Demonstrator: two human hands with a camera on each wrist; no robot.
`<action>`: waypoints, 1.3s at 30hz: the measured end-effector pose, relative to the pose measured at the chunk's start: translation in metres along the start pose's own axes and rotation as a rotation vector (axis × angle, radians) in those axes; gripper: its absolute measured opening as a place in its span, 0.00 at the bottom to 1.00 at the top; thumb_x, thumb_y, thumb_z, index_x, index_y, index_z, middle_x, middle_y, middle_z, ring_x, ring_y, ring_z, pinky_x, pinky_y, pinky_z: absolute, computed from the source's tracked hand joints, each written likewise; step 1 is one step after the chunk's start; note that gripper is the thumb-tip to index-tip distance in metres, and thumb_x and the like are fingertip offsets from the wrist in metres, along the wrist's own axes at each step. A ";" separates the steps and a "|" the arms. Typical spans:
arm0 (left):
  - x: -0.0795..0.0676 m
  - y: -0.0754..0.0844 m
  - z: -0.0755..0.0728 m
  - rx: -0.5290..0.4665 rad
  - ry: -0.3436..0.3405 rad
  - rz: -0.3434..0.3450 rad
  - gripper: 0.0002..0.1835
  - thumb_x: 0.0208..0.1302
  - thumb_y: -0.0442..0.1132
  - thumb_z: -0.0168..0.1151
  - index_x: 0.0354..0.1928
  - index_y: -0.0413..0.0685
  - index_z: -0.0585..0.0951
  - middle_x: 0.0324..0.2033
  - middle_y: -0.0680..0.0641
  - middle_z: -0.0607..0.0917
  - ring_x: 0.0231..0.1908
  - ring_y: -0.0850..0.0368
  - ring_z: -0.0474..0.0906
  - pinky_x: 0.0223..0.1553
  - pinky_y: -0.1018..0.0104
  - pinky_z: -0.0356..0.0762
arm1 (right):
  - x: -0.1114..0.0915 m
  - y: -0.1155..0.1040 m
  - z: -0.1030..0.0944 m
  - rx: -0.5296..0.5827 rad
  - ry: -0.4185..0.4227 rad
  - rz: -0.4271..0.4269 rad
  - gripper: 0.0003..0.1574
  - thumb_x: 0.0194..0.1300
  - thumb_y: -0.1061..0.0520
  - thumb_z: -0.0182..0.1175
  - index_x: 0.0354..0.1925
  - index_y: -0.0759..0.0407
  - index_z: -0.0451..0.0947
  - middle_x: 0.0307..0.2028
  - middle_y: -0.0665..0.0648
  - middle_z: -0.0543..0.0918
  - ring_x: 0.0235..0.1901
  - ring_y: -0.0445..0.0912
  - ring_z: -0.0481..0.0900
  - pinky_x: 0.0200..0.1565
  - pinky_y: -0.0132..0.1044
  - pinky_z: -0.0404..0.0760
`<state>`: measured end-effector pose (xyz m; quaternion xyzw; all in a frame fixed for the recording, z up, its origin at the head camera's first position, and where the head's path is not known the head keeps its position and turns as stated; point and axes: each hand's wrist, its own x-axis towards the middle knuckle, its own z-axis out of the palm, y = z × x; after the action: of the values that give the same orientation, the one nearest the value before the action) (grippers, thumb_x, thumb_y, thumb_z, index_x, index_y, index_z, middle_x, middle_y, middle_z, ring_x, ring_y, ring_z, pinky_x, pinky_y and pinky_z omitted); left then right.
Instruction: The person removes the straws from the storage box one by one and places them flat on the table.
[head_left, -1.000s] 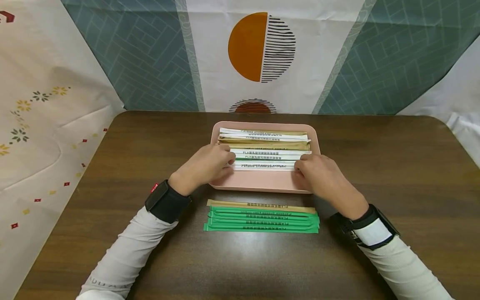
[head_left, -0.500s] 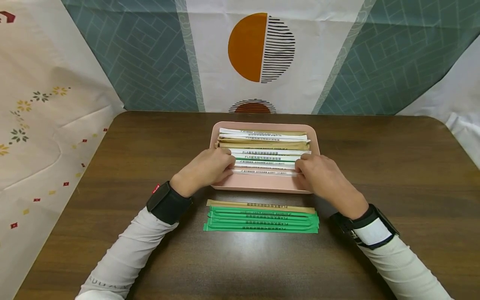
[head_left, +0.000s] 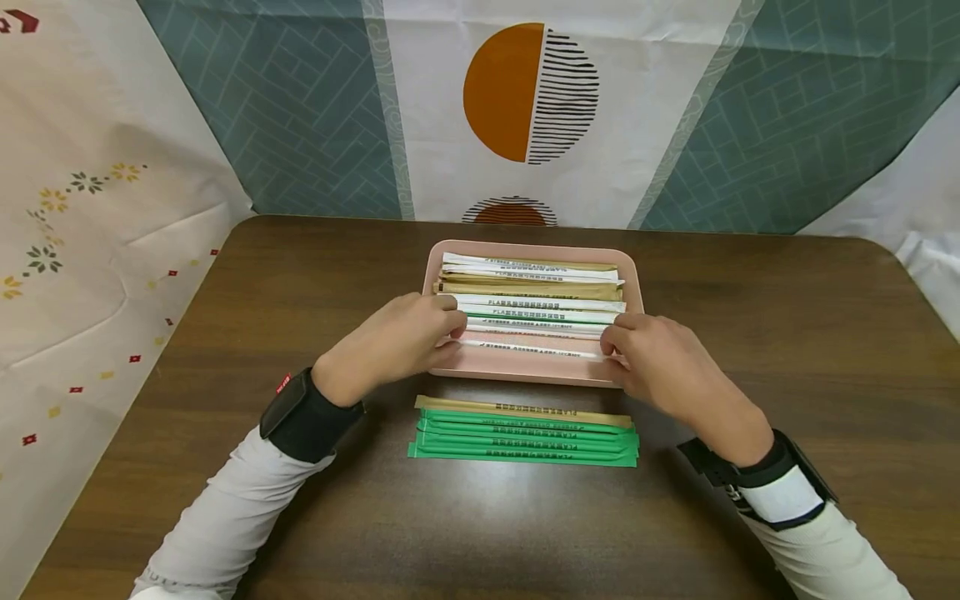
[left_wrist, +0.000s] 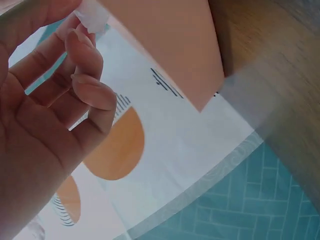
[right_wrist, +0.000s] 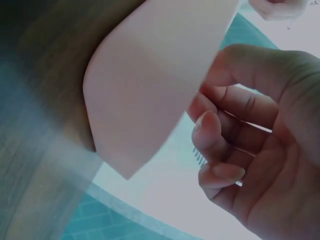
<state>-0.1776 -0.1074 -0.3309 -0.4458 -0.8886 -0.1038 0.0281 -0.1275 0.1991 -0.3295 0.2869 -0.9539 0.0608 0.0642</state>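
Observation:
A white paper-wrapped straw (head_left: pixel 528 348) lies crosswise over the near part of a pink tray (head_left: pixel 517 374), apart from the other straws. My left hand (head_left: pixel 405 337) pinches its left end; in the left wrist view white wrapper (left_wrist: pixel 92 16) shows at the fingertips. At the straw's other end, my right hand (head_left: pixel 660 358) pinches it with curled fingers; the tray wall hides those fingertips in the right wrist view. Behind it in the tray lie several white wrapped straws (head_left: pixel 543 315), a green edge among them, then brown wrapped straws (head_left: pixel 536 289) and more white ones.
On the brown table (head_left: pixel 495 533), in front of the tray, a row of green wrapped straws (head_left: pixel 525 442) lies side by side with a brown wrapped straw (head_left: pixel 525 410) at its back. A patterned cloth (head_left: pixel 420 100) hangs behind the table's far edge.
The front white straw has come away from the others toward the tray's near side, both hands moving with it. The row on the table stays put.

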 end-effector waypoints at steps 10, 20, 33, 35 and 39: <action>-0.020 0.032 -0.009 0.171 0.009 0.110 0.09 0.56 0.32 0.68 0.25 0.45 0.77 0.18 0.50 0.73 0.21 0.57 0.71 0.26 0.64 0.68 | -0.023 -0.016 -0.008 -0.036 0.110 -0.105 0.13 0.42 0.68 0.74 0.25 0.59 0.80 0.24 0.52 0.77 0.21 0.44 0.72 0.27 0.41 0.74; -0.034 0.051 -0.014 0.103 -0.156 0.081 0.07 0.56 0.33 0.70 0.31 0.45 0.79 0.21 0.51 0.77 0.23 0.59 0.75 0.27 0.64 0.70 | -0.033 -0.027 -0.010 -0.005 0.041 -0.168 0.16 0.42 0.67 0.74 0.22 0.53 0.76 0.22 0.46 0.74 0.21 0.39 0.69 0.26 0.37 0.72; -0.048 0.067 0.004 0.077 -0.284 0.118 0.06 0.57 0.37 0.70 0.32 0.50 0.80 0.23 0.52 0.81 0.27 0.60 0.77 0.31 0.63 0.72 | -0.051 -0.037 0.004 0.037 -0.154 -0.220 0.17 0.45 0.60 0.75 0.21 0.50 0.73 0.22 0.42 0.69 0.21 0.36 0.68 0.30 0.41 0.74; -0.049 0.070 0.006 0.075 -0.305 0.128 0.06 0.58 0.38 0.69 0.31 0.51 0.79 0.22 0.52 0.80 0.25 0.60 0.77 0.31 0.62 0.72 | -0.052 -0.039 0.005 0.036 -0.180 -0.224 0.19 0.45 0.60 0.74 0.20 0.49 0.71 0.22 0.42 0.68 0.21 0.36 0.68 0.30 0.42 0.74; -0.049 0.072 0.008 0.067 -0.319 0.139 0.05 0.57 0.38 0.70 0.31 0.51 0.80 0.20 0.53 0.80 0.23 0.62 0.75 0.32 0.62 0.72 | -0.053 -0.041 0.008 0.047 -0.227 -0.230 0.21 0.45 0.60 0.74 0.18 0.47 0.68 0.21 0.41 0.66 0.20 0.35 0.64 0.29 0.40 0.71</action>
<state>-0.0901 -0.1028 -0.3342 -0.5159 -0.8518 0.0003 -0.0913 -0.0618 0.1920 -0.3420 0.4008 -0.9141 0.0423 -0.0443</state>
